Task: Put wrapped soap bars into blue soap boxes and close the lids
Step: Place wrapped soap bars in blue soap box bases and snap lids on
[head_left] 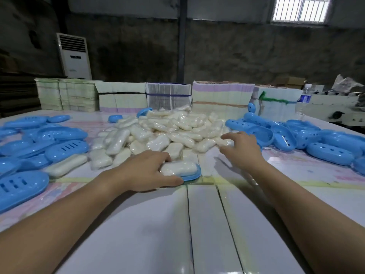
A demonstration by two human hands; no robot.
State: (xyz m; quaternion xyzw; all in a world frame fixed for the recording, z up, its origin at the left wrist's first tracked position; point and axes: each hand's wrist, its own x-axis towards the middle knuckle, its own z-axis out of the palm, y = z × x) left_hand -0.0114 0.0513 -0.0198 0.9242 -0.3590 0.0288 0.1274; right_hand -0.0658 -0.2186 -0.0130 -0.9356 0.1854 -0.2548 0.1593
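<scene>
My left hand [147, 171] grips a blue soap box base [192, 176] near the middle of the table, thumb on its near rim. A wrapped white soap bar [178, 168] lies in that base, with no lid on it. My right hand [242, 148] reaches forward over the right edge of the pile of wrapped soap bars [164, 131], its fingers curled over one bar [226, 142]; whether it grips the bar is unclear. Blue slotted lids [65, 147] lie heaped at the left. Blue box halves [286, 135] are piled at the right.
Stacks of flat printed cartons [167, 95] line the table's far edge. A water bottle [305, 95] stands at the back right, an air-conditioner unit [74, 55] against the back wall. The near table surface [207, 224] is glossy white sheets.
</scene>
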